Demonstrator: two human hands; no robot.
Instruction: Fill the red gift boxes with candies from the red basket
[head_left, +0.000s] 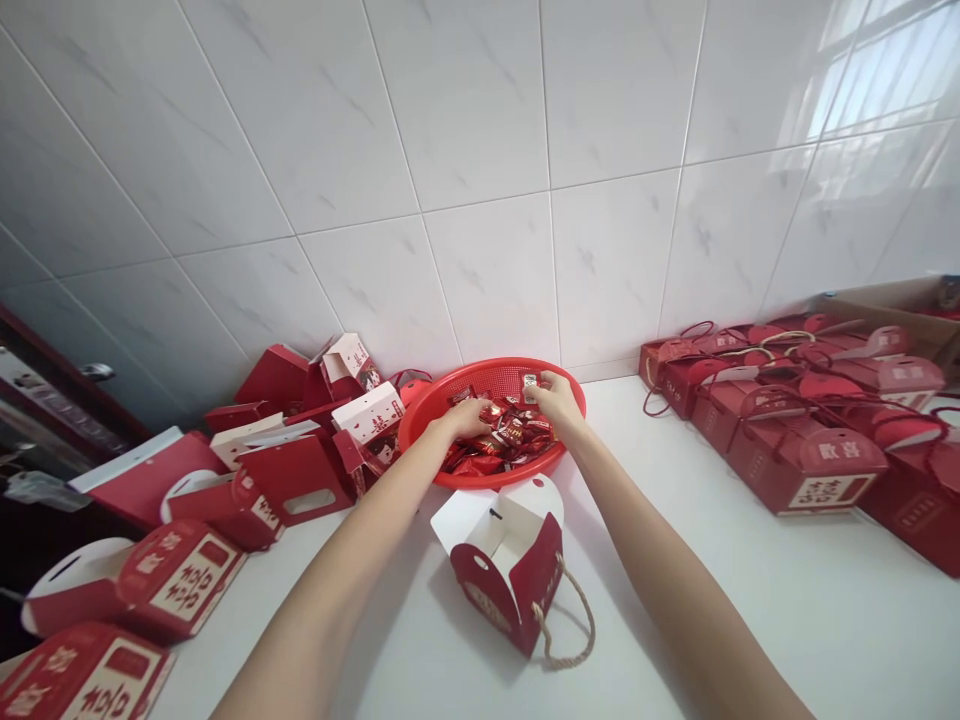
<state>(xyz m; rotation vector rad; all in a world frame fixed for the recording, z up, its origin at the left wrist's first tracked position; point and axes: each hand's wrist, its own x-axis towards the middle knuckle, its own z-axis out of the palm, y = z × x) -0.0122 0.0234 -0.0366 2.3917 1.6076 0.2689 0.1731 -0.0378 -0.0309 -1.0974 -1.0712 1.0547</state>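
A red plastic basket (420, 420) full of wrapped candies (517, 430) stands against the tiled wall. My left hand (466, 416) is inside it, fingers curled onto a wrapped candy (492, 411) among the heap. At the basket's right side my right hand (556, 398) pinches a small packet with a pale label (530, 387), just above the other candies. Between my forearms sits a red gift box (517, 585) with its flaps up and its white inside showing. Its twisted rope handle (574, 655) hangs down to the table on the right.
Several closed red gift boxes (802, 450) with cords stand in rows at the right. More red boxes (180, 580), some with open flaps, crowd the left side. A cardboard carton (892, 300) is at the far right, on the white table (720, 590).
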